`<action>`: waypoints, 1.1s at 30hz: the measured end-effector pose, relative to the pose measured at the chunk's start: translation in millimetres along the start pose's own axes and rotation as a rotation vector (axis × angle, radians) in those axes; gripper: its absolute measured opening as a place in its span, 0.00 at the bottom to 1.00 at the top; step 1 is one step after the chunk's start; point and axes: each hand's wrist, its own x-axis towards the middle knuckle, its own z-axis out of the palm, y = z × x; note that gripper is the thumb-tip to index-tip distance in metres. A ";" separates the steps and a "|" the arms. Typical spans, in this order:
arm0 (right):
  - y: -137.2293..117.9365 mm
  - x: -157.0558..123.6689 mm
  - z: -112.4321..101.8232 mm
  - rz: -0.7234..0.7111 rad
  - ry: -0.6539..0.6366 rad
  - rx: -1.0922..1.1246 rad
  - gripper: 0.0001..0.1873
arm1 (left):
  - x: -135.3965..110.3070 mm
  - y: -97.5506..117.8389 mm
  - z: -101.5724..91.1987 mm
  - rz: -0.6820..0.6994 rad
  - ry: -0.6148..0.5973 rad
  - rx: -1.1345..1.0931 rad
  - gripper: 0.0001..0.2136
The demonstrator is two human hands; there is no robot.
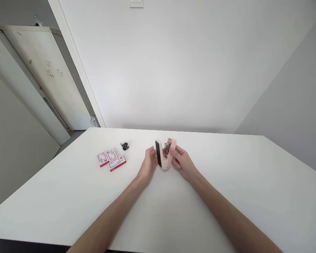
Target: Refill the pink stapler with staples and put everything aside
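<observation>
Stapler [165, 164] spread open between our hands

Our right hand [183, 162] has its thumb and fingers clamped on the pink half; our left hand [148, 161] curls behind the black-soled half, its grip too hidden to tell. We judge it light, stiff and smooth, best taken by the outer shells. It sits midway along the tabletop [226, 193], nearer the far edge; toward the far left corner lie three boxes [117, 163] and a small black item [124, 146].

A pale cabinet [52, 84] (its front dotted with stains) is seen left of the white wall [173, 70].
</observation>
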 end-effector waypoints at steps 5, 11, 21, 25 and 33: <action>-4.1 -1.8 2.9 -0.037 0.106 -0.034 0.23 | 1.4 5.1 -5.3 0.303 0.169 0.240 0.20; -6.1 -3.9 7.9 -0.083 0.131 -0.106 0.22 | -13.7 12.0 2.3 0.352 0.178 0.447 0.14; -9.3 -6.5 10.6 -0.076 0.047 -0.137 0.21 | -13.7 5.9 5.9 0.367 0.130 0.580 0.14; -9.8 -6.6 10.3 -0.069 0.042 -0.124 0.22 | -12.6 3.6 6.3 0.368 0.123 0.601 0.14; -8.7 -6.3 9.1 -0.039 0.090 -0.116 0.22 | -15.1 -3.0 9.3 0.200 0.121 0.558 0.13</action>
